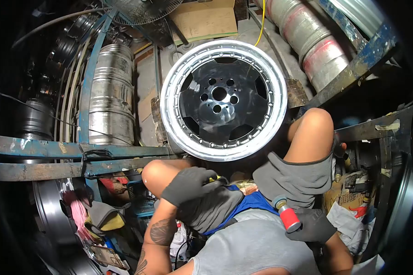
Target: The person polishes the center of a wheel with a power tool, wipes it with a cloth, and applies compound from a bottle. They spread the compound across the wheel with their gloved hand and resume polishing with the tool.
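Note:
My left hand, in a dark glove, is over my left thigh with its fingers curled around a small yellow object, mostly hidden, whose kind I cannot tell. In front of my belly, my right hand, gloved as well, grips a red cylindrical tool with a rounded metallic head that points up and left. A large wheel rim lies face up past my knees, with a shiny polished lip and a dark centre disc. Bolts ring the disc, and holes surround its hub bore. Both hands are apart from the rim.
Blue-painted metal bars run along the left, with stacked silver rim barrels behind them. More barrels line the right, beside a worn blue beam. A fan and a cardboard piece are at the back. Cloths lie lower right.

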